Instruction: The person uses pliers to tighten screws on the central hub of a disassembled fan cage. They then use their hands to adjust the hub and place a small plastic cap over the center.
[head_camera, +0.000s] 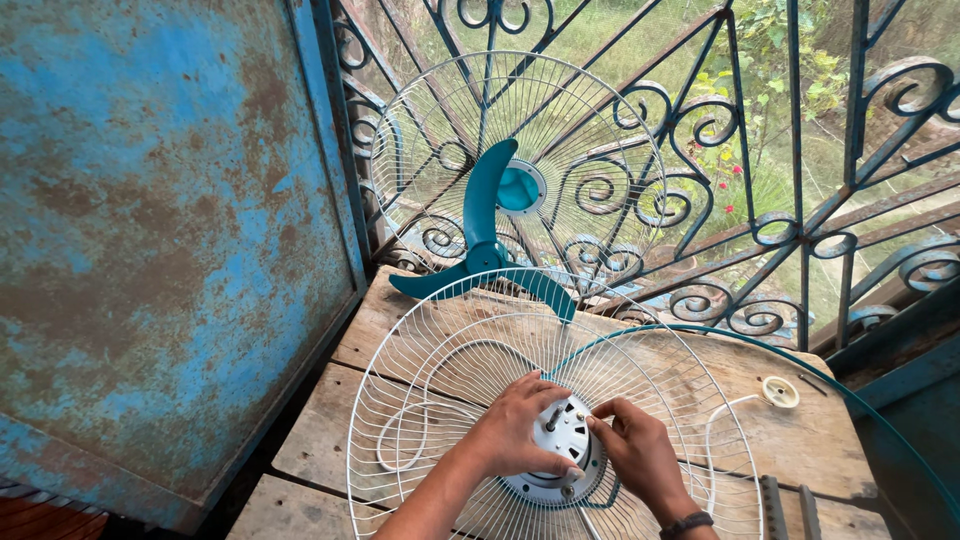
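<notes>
Left hand (520, 425) clamped on grey round fan motor housing (560, 450); right hand (640, 450) fingertips pinched together at its right edge, inside near white wire guard (430, 400).

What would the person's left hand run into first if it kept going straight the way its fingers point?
The left hand points right, and its fingertips already touch the fan's white motor hub. Just past the hub's shaft it would probably meet the right hand; depth is uncertain.

You worked in soft, even daylight that came in through the iron grille (760, 180) ahead of you. Shadows on the wooden surface (700, 370) were faint, with no harsh glare. The picture was sharp at centre, and straight lines bowed toward the edges.
</notes>
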